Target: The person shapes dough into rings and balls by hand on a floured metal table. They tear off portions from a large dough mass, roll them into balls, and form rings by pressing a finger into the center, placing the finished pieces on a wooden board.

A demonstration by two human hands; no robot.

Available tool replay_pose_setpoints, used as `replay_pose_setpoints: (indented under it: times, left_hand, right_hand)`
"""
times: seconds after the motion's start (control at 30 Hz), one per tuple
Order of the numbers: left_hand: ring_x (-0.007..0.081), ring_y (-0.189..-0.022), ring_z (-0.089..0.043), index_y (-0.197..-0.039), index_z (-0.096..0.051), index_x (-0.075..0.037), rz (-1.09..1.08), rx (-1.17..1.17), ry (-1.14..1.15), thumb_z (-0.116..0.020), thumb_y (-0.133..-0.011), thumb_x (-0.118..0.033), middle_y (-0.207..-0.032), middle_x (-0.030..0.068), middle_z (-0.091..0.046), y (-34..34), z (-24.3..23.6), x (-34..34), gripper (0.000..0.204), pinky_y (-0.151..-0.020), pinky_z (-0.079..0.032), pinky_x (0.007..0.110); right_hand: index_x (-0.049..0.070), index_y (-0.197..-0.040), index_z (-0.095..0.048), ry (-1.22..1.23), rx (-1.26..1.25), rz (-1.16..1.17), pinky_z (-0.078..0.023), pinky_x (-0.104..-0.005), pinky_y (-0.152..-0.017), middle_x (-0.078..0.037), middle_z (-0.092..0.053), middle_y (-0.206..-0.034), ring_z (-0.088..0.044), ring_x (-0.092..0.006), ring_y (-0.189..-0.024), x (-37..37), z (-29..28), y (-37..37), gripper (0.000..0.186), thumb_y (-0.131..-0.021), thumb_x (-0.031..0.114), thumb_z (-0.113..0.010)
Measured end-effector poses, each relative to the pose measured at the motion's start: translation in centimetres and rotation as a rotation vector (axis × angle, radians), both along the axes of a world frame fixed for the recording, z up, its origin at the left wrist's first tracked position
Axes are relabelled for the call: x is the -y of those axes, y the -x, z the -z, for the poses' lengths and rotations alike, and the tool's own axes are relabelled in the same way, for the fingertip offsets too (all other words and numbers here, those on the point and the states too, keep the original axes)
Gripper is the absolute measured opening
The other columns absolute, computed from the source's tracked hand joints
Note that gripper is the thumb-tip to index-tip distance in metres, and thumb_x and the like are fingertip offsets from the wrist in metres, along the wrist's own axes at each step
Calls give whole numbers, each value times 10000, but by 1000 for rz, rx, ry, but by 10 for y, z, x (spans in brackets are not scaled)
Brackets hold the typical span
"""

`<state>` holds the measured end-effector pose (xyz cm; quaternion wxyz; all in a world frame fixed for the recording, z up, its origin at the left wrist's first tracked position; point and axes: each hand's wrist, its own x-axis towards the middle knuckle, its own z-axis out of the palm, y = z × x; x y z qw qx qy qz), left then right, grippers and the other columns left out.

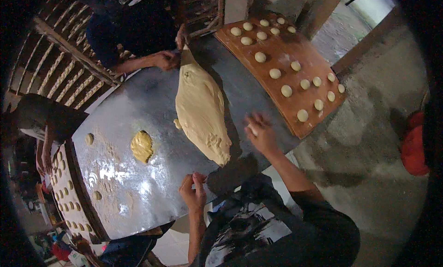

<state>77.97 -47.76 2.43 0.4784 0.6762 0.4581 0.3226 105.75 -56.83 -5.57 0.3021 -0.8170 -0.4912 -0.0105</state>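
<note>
A long slab of pale dough [203,107] lies across the middle of the metal table, tapering toward its far and near ends. Close to the table's near edge, left of the slab's near tip, my left hand [193,191] is closed with the fingers curled; whatever it may hold is hidden. My right hand [264,135] is over the table right of the slab, its fingers smeared by motion. A small pale dough piece [253,129] shows in its grasp. Beside the slab's left side sits a small dough scrap [177,124].
At far right, a wooden board [277,45] bears several dough balls. A yellow lump [141,147] sits left on the table [115,96], near floury patches. Another person's hand [166,60] is by the slab's far end. A tray [69,193] of dough pieces adjoins the left edge.
</note>
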Motion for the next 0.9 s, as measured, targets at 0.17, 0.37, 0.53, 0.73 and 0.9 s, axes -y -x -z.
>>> replay_pose_setpoints:
  times: [0.17, 0.37, 0.53, 0.73, 0.9]
  left_hand:
    - [221, -630, -662, -814, -675, -4, 94, -172, -266, -586, -1007, -159, -717, 120, -670, -22, -7, 16, 263, -580, -491, 338]
    - [392, -814, -688, -1333, -466, -10, 34, -625, -396, -625, -997, -293, -994, 248, -661, -71, -11, 48, 467, -673, -541, 464]
    - [512, -976, -642, -1387, -376, 29, 144, -637, -200, -598, -988, -222, -1227, 317, -588, -92, 50, 32, 521, -737, -527, 550]
    - [448, -838, -665, -1393, -410, -19, 205, -511, -366, -520, -996, -91, -1091, 278, -622, -88, 28, 43, 418, -677, -519, 516]
    - [228, -687, -608, -1389, -446, -23, -74, -319, 42, -486, -1009, -72, -908, 194, -600, -84, -13, 85, 385, -574, -478, 381]
  right_hand:
    - [117, -1400, -582, -200, 109, 106, -425, -578, -1065, -251, -641, -1280, -595, -435, -1218, -40, -43, 4, 476, -963, 295, -648]
    - [127, -1291, -627, 328, -229, 218, -529, -526, -897, -197, -727, -1032, -716, -375, -951, 15, -71, -1, 475, -882, 343, -729]
    - [138, -1104, -638, -241, -127, 140, -536, -424, -736, -153, -691, -837, -689, -353, -832, -9, -85, -107, 326, -850, 318, -735]
    - [75, -1195, -609, -197, 157, 751, -533, -467, -773, -193, -685, -966, -672, -396, -901, 118, -137, -362, 371, -921, 319, -659]
    - [22, -1272, -585, -373, -64, 478, -530, -503, -803, -226, -680, -1073, -657, -433, -958, 97, -94, -149, 418, -980, 320, -596]
